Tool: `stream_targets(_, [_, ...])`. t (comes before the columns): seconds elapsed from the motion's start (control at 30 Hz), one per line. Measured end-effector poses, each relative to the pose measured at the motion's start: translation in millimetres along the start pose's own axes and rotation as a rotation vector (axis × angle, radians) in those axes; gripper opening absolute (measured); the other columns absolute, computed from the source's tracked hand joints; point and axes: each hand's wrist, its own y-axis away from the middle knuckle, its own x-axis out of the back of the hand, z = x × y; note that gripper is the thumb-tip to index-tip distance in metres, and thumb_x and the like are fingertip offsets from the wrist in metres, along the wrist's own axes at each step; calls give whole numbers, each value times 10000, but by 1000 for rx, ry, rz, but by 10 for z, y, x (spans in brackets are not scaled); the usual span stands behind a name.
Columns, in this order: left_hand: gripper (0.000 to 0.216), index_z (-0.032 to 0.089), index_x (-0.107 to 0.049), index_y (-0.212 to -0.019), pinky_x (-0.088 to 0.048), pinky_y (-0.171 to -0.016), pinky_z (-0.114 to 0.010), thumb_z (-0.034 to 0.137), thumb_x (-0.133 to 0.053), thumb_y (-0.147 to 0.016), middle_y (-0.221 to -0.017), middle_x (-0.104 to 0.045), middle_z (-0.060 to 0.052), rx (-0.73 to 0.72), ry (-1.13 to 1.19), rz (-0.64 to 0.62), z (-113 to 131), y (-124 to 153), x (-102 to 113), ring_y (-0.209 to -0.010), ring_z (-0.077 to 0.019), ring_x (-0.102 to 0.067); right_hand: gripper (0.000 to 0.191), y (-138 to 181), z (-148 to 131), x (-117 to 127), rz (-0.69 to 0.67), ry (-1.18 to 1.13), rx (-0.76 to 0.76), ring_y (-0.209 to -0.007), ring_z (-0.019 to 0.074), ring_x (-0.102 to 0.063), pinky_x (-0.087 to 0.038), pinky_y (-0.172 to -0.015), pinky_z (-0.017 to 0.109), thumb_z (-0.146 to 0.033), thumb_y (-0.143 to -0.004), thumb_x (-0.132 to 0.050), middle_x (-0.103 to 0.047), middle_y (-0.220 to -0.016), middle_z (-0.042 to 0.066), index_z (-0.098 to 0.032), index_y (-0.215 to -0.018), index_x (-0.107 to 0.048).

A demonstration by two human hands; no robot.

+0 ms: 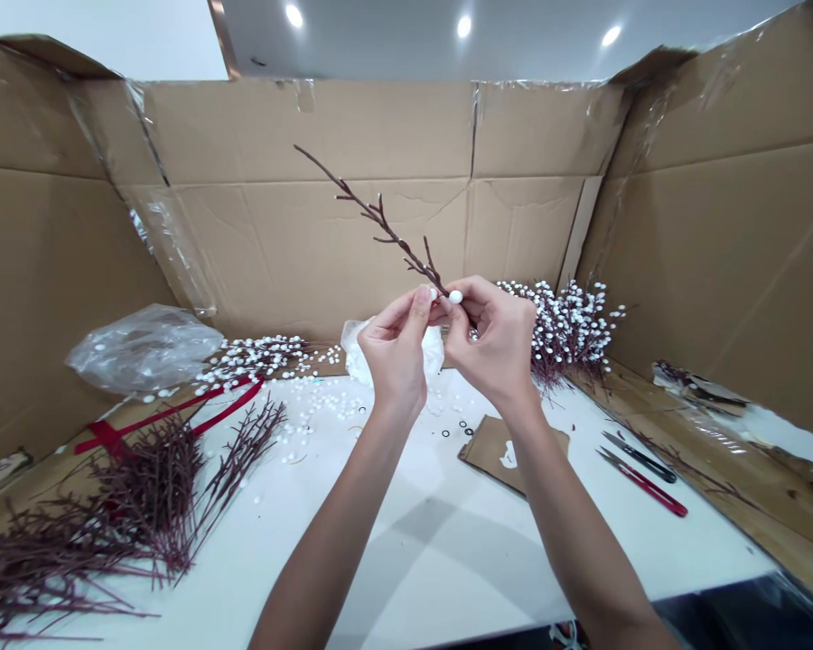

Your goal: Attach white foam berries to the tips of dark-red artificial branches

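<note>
Raised above the table, my right hand (491,338) is closed around the lower part of a brown artificial twig (393,233), which slants up to the left with short bare side shoots. A white berry (455,296) sits by the thumb and forefinger of that hand. My left hand (399,338) pinches a second small white berry (434,293) between thumb and forefinger, close against the twig. Whether this berry is on a shoot tip is hidden by the fingers. The twig's lower end is mostly covered by my right hand.
Bare twigs (155,487) are heaped at left beside a red ribbon (227,406). Loose white berries (318,402) lie mid-table. Berried twigs (573,325) stand back right. Two thread snips (643,483) and a cardboard piece (491,451) lie at right. Cardboard walls (379,117) surround the table.
</note>
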Motion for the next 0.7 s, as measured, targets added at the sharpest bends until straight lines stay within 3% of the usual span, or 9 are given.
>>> stream_targets(0.13, [93, 179, -725, -707, -519, -714, -246, 270, -731, -688, -732, -697, -15, -44, -43, -34, -18, -35, 43, -672, -98, -627, 85, -11, 3, -24, -51, -62, -51, -574, 106, -591, -506, -603, 260, -142, -784, -489, -618, -665, -7, -181, -763, -561])
stream_targets(0.23, [103, 175, -721, -708, -506, -699, -220, 276, -730, -689, -724, -694, -19, -73, -76, -14, -13, -108, 110, -675, -91, -621, 59, -27, -34, 7, -168, -137, -135, -697, 127, -644, -535, -672, 280, -169, -784, -535, -654, -763, 15, -181, -830, -569])
stream_targets(0.4, [135, 156, -725, -696, -501, -725, -214, 263, -773, -630, -721, -701, -35, -15, -89, -17, 64, -245, 227, -679, -85, -627, 347, -94, -71, 200, -350, -251, -351, -907, 177, -654, -545, -801, 352, -254, -688, -707, -675, -960, 82, -177, -987, -549])
stream_targets(0.57, [178, 144, -729, -700, -507, -727, -232, 267, -800, -592, -732, -707, -44, 146, -89, -170, 124, -266, 265, -679, -94, -630, 375, -150, 3, 224, -351, -474, -434, -978, 174, -630, -489, -897, 374, -395, -732, -678, -672, -1068, 99, -185, -1038, -620])
stream_targets(0.7, [213, 146, -739, -752, -496, -776, -244, 272, -801, -591, -785, -723, -54, 224, -100, -235, 127, -241, 250, -748, -111, -642, 231, -141, 41, 88, -284, -662, -439, -860, 137, -631, -490, -848, 318, -366, -691, -723, -705, -910, 36, -208, -856, -690])
